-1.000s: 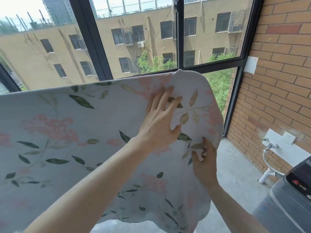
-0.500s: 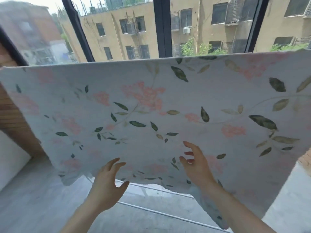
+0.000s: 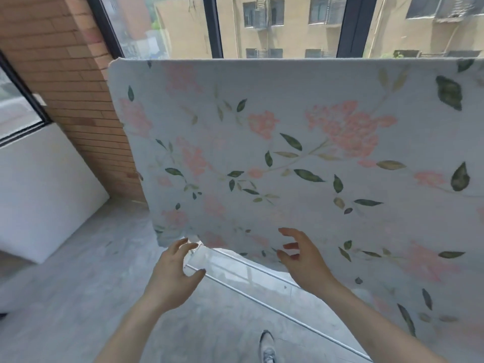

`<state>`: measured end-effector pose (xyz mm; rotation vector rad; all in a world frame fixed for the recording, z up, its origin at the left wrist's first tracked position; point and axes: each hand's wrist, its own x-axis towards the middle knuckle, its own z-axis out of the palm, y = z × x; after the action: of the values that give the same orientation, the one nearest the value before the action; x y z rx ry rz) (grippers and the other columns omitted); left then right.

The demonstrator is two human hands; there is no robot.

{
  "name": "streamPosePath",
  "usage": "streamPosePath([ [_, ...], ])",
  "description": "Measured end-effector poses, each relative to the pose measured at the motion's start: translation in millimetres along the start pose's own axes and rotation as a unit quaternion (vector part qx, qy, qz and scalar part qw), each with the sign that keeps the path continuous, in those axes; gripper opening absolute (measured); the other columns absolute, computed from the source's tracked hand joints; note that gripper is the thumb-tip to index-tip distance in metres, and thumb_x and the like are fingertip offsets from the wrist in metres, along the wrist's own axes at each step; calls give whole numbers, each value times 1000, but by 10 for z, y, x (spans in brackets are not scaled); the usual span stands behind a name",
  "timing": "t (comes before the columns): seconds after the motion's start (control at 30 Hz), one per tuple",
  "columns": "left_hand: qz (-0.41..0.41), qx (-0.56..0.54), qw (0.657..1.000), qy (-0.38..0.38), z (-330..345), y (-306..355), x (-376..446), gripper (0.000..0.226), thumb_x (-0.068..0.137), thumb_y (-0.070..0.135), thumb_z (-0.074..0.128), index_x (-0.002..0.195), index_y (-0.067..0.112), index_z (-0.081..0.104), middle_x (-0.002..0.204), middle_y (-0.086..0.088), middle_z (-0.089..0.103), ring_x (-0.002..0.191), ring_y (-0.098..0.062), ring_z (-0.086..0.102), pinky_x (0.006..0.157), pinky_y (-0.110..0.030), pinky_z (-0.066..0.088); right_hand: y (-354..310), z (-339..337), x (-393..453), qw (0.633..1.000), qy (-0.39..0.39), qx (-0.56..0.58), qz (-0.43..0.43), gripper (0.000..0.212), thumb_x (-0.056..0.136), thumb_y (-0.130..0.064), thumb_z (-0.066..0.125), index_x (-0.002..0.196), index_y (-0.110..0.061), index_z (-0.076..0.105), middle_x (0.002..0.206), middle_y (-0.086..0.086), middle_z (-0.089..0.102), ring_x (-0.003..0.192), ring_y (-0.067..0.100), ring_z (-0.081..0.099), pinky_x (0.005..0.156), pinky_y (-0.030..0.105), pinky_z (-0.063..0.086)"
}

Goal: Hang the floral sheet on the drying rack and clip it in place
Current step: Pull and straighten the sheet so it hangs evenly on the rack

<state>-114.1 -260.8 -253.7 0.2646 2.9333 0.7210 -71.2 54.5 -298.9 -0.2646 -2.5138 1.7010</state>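
Observation:
The floral sheet (image 3: 288, 153), pale with pink flowers and green leaves, hangs over a high bar that it hides, its top fold level with the window. Its left edge and lower left corner are in sight. Below it run the thin white rails of the drying rack (image 3: 251, 289), slanting down to the right. My left hand (image 3: 174, 276) hovers by the sheet's lower left corner with loosely curled fingers and holds nothing. My right hand (image 3: 301, 258) reaches toward the sheet's lower hem with spread fingers, empty. No clips are in sight.
A brick pillar (image 3: 78, 87) stands left of the sheet, with a white low wall (image 3: 44, 192) beneath a side window. Dark window frames (image 3: 213, 24) run behind the sheet. The floor (image 3: 91, 297) is grey concrete, and my shoe (image 3: 267, 347) shows at the bottom.
My view has swung left along the sheet, from its right end to its left end. Both hands came off the cloth and dropped to its lower hem.

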Motion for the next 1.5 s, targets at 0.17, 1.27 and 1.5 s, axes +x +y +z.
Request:
streamPosePath([
  [0.17,-30,-25,999,-6,-50,-351,410,62,90,39,74,147,30,50,162,8,32,147,-17,33,116,-29,26,-11,472,495,1000,-21,8,9,41,97,-15,69,130,-36,56,135,-18,53,110,6,62,84,22,54],
  [1.27,-234,-200,928,-209,-137,-3932,3426,48,90,28,72,135,23,58,143,2,54,122,-18,57,89,-30,50,-64,4002,2918,953,-53,17,296,29,93,-22,73,117,-35,61,116,-10,66,98,21,68,91,47,57],
  [1.5,-329,-203,879,-279,153,-4412,3839,60,91,27,72,145,11,51,143,-7,55,111,-22,58,91,-33,50,79,4452,3192,923,-30,60,379,30,94,-18,70,123,-25,61,110,0,69,86,25,65,85,45,56],
])
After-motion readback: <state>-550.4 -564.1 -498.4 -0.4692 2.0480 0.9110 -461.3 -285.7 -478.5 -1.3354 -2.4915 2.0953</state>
